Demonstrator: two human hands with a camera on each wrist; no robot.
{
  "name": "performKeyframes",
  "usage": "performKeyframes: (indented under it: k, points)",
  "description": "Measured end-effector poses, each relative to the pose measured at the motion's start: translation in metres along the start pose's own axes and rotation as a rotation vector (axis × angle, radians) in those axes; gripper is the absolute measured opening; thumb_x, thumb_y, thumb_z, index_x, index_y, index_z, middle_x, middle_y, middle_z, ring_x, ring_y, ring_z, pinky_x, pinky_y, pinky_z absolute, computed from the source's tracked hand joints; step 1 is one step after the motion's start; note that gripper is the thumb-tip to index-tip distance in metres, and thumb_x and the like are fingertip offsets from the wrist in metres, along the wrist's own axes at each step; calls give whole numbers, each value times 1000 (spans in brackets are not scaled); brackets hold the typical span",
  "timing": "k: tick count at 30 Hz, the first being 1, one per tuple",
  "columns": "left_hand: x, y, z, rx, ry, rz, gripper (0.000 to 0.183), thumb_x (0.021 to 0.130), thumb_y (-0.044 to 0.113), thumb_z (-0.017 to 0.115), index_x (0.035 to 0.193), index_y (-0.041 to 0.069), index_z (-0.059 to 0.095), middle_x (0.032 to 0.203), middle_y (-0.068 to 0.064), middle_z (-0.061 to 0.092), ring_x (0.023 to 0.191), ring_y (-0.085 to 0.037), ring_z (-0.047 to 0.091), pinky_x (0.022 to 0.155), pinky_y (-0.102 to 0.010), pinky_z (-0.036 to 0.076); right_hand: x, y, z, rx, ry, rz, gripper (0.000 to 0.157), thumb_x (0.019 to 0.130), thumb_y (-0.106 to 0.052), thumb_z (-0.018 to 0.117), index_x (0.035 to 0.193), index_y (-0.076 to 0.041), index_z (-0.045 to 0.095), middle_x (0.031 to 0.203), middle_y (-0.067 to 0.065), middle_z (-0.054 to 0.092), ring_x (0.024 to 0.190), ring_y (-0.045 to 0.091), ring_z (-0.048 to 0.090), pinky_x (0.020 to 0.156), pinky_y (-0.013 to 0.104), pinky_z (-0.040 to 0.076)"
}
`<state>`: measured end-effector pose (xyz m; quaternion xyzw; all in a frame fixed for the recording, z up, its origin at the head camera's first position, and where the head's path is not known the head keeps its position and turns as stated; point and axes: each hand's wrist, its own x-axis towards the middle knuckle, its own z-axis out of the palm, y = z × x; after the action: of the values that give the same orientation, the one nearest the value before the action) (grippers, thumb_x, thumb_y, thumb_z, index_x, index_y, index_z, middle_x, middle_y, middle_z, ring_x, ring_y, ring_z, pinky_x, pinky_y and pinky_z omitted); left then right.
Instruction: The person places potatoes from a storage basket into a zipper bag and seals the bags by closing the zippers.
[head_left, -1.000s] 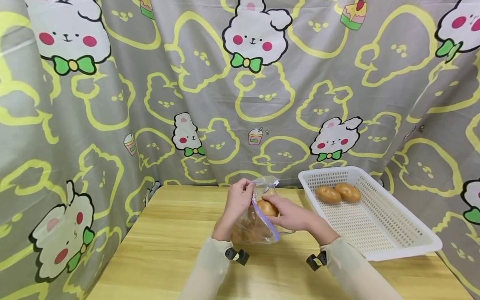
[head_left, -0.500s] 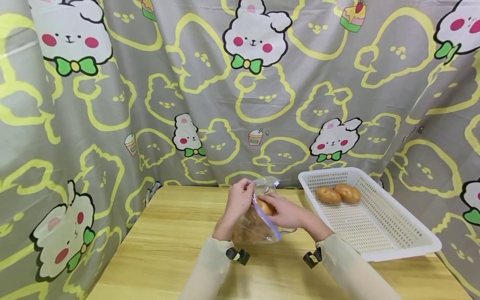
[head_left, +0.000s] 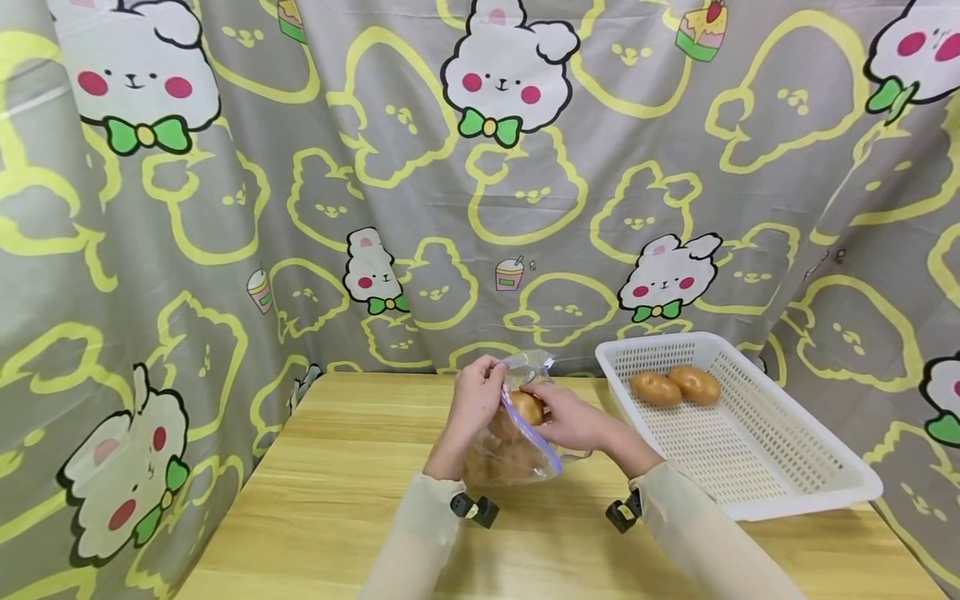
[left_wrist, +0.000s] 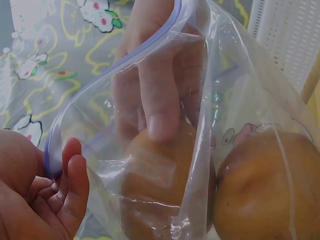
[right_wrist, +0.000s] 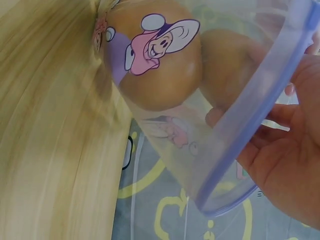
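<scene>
In the head view my left hand (head_left: 477,396) pinches the purple-edged rim of a clear zip bag (head_left: 536,471) at its mouth. My right hand (head_left: 573,415) reaches into the opening and holds a smooth brown potato (head_left: 527,407), thumb on one side and fingers on the other. Through the plastic, the left wrist view shows those fingers (left_wrist: 159,107) on top of the potato, with another potato (left_wrist: 270,185) beside it in the bag. A cartoon print on the bag partly covers a potato (right_wrist: 175,92) in the right wrist view.
A white perforated plastic basket (head_left: 780,450) stands on the right of the wooden table (head_left: 322,500), with two potatoes (head_left: 675,387) at its far left end. A patterned grey curtain (head_left: 420,200) hangs behind the table and along both sides.
My right hand has shifted slightly left with the potato, further into the bag's mouth. The left hand keeps its hold on the rim, and the basket's potatoes stay put.
</scene>
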<state>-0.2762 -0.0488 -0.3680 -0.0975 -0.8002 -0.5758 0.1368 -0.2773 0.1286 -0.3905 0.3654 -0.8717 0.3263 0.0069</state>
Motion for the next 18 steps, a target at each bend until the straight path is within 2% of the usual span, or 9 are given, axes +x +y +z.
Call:
performKeyframes:
  k: [6,10,14,18]
  points:
    - [1,0,-2,2,21,-6,18,95,13,53,88,3,67,57,-2,53,42,-11,50,39,-25,47,0,1,0,28,-16,44,63,88,-15,67,138,8,37,127,20,50,102,24,58,76,27,53]
    - [0,1,-3,13,23,-6,19,95,13,53,88,2,67,57,-2,54,42,-11,51,40,-24,46,0,0,-1,75,-39,88,63,89,-11,62,140,9,31,133,23,45,109,30,56,84,34,53]
    - [0,2,-4,19,24,-9,20,95,13,52,89,2,67,57,-2,53,43,-14,53,41,-25,47,-1,0,-2,41,-45,95,56,91,-9,58,140,7,34,138,24,42,112,33,55,86,39,52]
    - [0,1,-3,11,16,-14,21,95,13,52,91,-2,66,59,-3,53,45,-15,54,42,-27,50,-2,0,-2,27,-47,83,53,93,-10,58,139,5,37,137,23,42,111,33,56,85,39,53]
